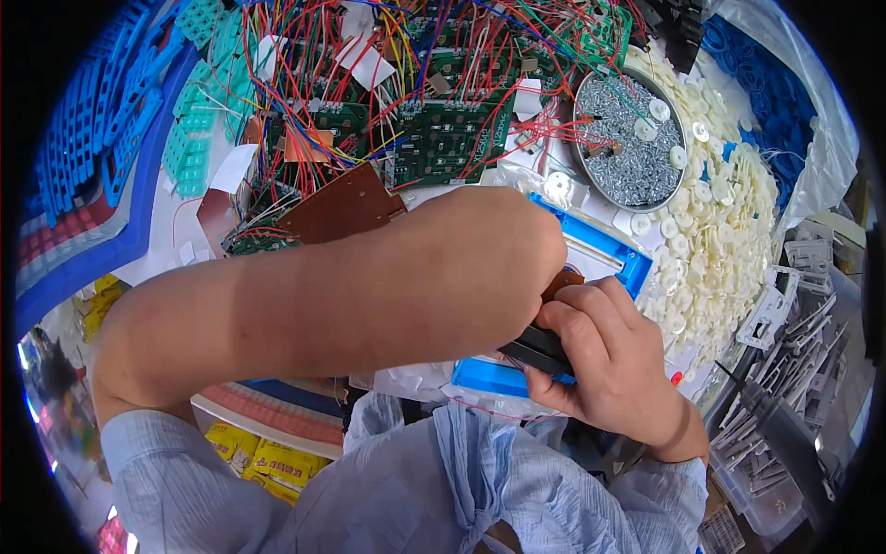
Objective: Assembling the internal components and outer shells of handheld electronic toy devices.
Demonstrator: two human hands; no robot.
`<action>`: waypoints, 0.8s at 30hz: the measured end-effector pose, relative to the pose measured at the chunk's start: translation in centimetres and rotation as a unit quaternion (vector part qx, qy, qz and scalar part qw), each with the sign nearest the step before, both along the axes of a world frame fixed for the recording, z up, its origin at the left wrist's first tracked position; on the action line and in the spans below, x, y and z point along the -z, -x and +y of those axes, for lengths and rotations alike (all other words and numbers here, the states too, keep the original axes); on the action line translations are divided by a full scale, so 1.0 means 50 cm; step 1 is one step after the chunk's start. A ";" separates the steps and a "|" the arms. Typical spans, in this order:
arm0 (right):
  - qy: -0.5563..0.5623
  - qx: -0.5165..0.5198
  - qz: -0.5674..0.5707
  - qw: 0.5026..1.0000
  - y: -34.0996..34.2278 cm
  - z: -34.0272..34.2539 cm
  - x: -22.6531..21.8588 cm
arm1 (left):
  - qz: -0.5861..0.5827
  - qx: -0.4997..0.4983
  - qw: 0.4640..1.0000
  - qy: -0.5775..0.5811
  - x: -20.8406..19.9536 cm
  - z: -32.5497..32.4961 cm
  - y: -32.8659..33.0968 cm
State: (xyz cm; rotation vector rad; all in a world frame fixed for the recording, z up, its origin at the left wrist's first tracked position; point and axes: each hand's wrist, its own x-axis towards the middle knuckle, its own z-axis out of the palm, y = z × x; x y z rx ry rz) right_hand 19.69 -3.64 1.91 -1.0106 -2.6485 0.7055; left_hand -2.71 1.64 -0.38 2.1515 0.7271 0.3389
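Note:
My left forearm reaches across from the left, and my left hand (pixel 503 249) is bent over the work with its fingers hidden beneath it. Beside it, my right hand (pixel 604 355) is closed, thumb below and fingers above, on a black plastic part (pixel 540 351). A small brown circuit board (pixel 563 282) shows between the two hands. Under them lies a blue plastic housing (pixel 491 377), its far end showing past my left hand. The spot where the hands meet is mostly covered.
Green circuit boards (pixel 452 134) with tangled red wires lie at the back. A round metal tin (pixel 581 152) of small screws (pixel 632 138) stands right of them, beside heaped cream plastic discs (pixel 724 212). Blue plastic parts (pixel 92 111) are stacked far left; a grey bin (pixel 775 499) sits right.

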 end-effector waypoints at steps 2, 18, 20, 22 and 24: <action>0.002 0.005 0.012 1.000 0.002 0.000 0.000 | -0.001 0.013 1.000 0.008 0.008 0.009 -0.002; 0.028 0.001 0.009 1.000 0.003 0.005 -0.008 | 0.079 0.025 0.984 0.156 -0.002 0.036 -0.020; 0.023 0.003 0.019 1.000 0.000 0.004 -0.007 | 0.058 0.034 0.994 0.084 0.005 0.025 -0.014; 0.015 0.002 0.036 0.999 -0.009 0.002 0.004 | 0.057 0.047 0.997 0.002 0.005 0.015 -0.010; 0.014 0.015 0.074 0.997 -0.016 -0.005 0.019 | 0.054 0.048 0.997 -0.009 0.001 0.011 -0.010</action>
